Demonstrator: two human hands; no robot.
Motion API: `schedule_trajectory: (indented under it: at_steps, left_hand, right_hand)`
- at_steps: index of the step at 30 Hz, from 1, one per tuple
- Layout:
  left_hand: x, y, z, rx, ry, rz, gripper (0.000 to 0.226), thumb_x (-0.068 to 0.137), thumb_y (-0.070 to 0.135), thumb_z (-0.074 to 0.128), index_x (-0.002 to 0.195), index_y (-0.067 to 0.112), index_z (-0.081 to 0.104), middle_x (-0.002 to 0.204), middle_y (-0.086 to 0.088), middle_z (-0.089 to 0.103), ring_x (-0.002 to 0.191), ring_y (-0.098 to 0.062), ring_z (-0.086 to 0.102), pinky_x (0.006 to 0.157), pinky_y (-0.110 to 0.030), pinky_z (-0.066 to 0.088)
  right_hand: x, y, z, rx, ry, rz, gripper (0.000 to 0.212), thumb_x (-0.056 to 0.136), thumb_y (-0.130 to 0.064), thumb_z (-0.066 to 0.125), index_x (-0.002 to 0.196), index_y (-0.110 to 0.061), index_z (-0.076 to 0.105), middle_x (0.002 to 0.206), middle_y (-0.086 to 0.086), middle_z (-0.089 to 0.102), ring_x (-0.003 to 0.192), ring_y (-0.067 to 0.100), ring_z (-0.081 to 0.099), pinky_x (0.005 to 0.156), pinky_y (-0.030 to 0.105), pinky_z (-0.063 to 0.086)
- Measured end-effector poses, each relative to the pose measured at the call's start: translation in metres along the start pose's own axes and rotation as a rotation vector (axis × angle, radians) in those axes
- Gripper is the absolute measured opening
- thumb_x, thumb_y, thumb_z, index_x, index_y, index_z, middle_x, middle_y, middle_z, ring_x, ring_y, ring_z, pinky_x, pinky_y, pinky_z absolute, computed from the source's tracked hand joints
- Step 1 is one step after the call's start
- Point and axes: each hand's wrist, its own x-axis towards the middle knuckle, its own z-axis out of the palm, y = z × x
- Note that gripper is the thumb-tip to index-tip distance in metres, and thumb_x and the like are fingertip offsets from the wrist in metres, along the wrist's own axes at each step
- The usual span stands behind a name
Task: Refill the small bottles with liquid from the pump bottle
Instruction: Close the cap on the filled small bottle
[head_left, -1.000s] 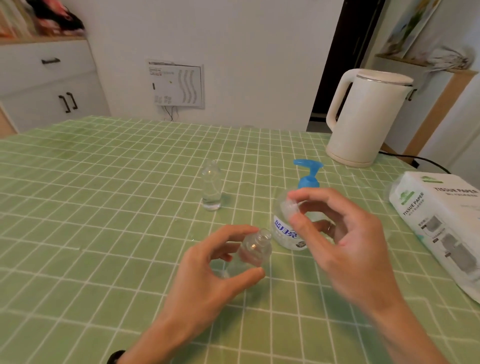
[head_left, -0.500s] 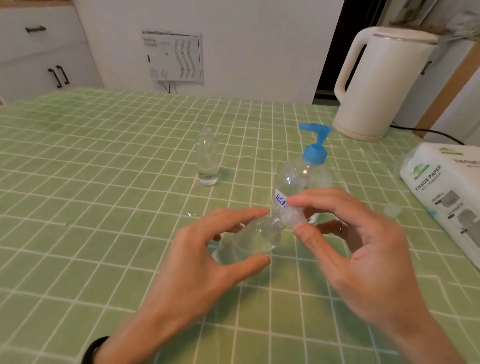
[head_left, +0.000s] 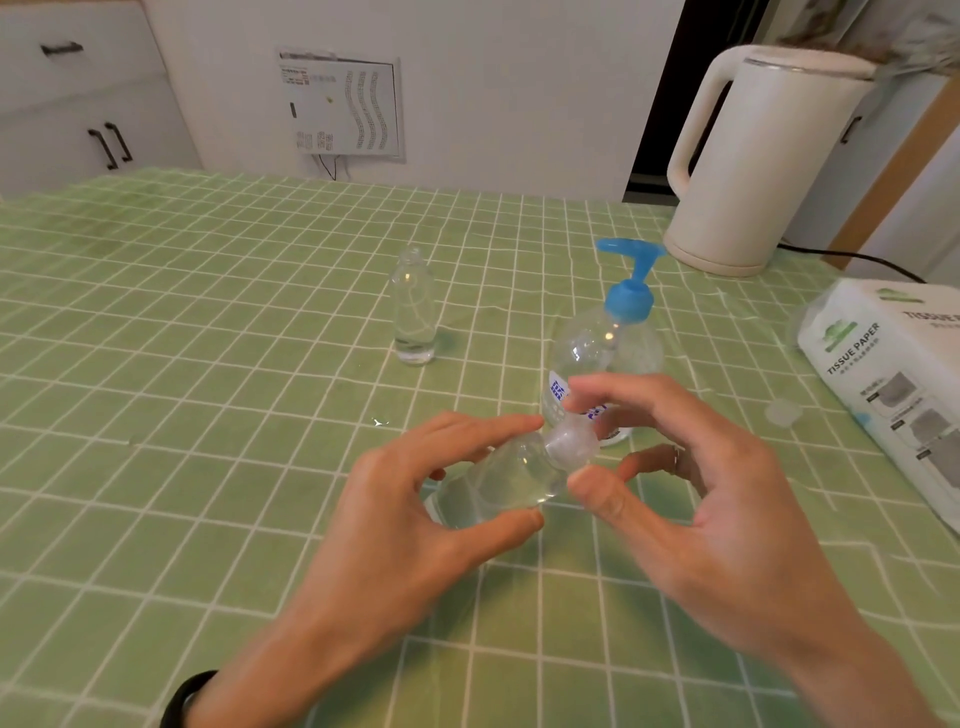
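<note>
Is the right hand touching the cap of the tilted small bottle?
Touching. Head view: right hand thumb and index fingertip pinch the cap on the small bottle that the left hand grips.

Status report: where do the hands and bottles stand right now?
Left hand grips tilted small clear plastic bottle. Right hand pinches translucent cap at its neck. Blue-topped clear pump bottle upright close behind.
</note>
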Motion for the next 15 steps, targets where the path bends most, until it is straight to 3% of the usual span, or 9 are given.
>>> schedule_trajectory:
  at_steps: [2, 4, 8, 12, 15]
  left_hand:
    - [0.0001, 0.0002, -0.0003, -0.005, 0.004, 0.0, 0.059, 0.072, 0.048, 0.082, 0.129, 0.053, 0.067, 0.115, 0.029, 0.073, 0.108, -0.004, 0.067, 0.083, -0.007, 0.043]
    - [0.0, 0.0001, -0.0003, -0.006, 0.006, 0.001, 0.059, 0.072, 0.047, 0.082, 0.129, 0.053, 0.067, 0.115, 0.028, 0.073, 0.107, -0.004, 0.067, 0.083, -0.008, 0.043]
    - [-0.0009, -0.0005, 0.0001, -0.001, -0.001, 0.002, 0.059, 0.072, 0.049, 0.081, 0.13, 0.053, 0.067, 0.115, 0.028, 0.073, 0.108, -0.006, 0.067, 0.083, -0.009, 0.044]
    - [-0.0006, 0.0, 0.0004, 0.001, 0.002, 0.001, 0.059, 0.072, 0.048, 0.081, 0.129, 0.054, 0.066, 0.115, 0.028, 0.073, 0.107, -0.006, 0.067, 0.083, -0.01, 0.044]
    - [-0.0007, 0.0, 0.0003, 0.007, 0.0, -0.002, 0.059, 0.073, 0.049, 0.081, 0.129, 0.055, 0.066, 0.115, 0.029, 0.073, 0.108, -0.006, 0.067, 0.083, -0.009, 0.044]
  right_hand:
    - [-0.0002, -0.0007, -0.0015, 0.011, 0.017, -0.038, 0.046, 0.09, -0.016, 0.075, 0.131, -0.034, 0.066, 0.128, -0.012, 0.072, 0.115, 0.018, 0.069, 0.081, 0.017, 0.056]
    - [-0.0001, -0.0007, -0.0016, 0.013, 0.055, -0.052, 0.046, 0.09, -0.01, 0.074, 0.13, -0.031, 0.067, 0.121, -0.01, 0.075, 0.112, 0.018, 0.071, 0.08, 0.015, 0.055]
    - [-0.0003, -0.0013, -0.0023, 0.054, 0.073, -0.015, 0.037, 0.089, -0.03, 0.077, 0.126, -0.032, 0.069, 0.109, -0.006, 0.074, 0.106, 0.019, 0.072, 0.077, 0.017, 0.056]
    - [0.0, -0.0026, -0.0022, 0.045, 0.059, -0.053, 0.041, 0.093, -0.019, 0.073, 0.131, -0.032, 0.067, 0.12, -0.009, 0.075, 0.108, 0.019, 0.072, 0.079, 0.016, 0.056]
    - [-0.0008, -0.0049, -0.0005, 0.048, 0.077, -0.029, 0.037, 0.091, -0.035, 0.071, 0.128, -0.034, 0.068, 0.112, -0.009, 0.075, 0.105, 0.018, 0.072, 0.076, 0.014, 0.055]
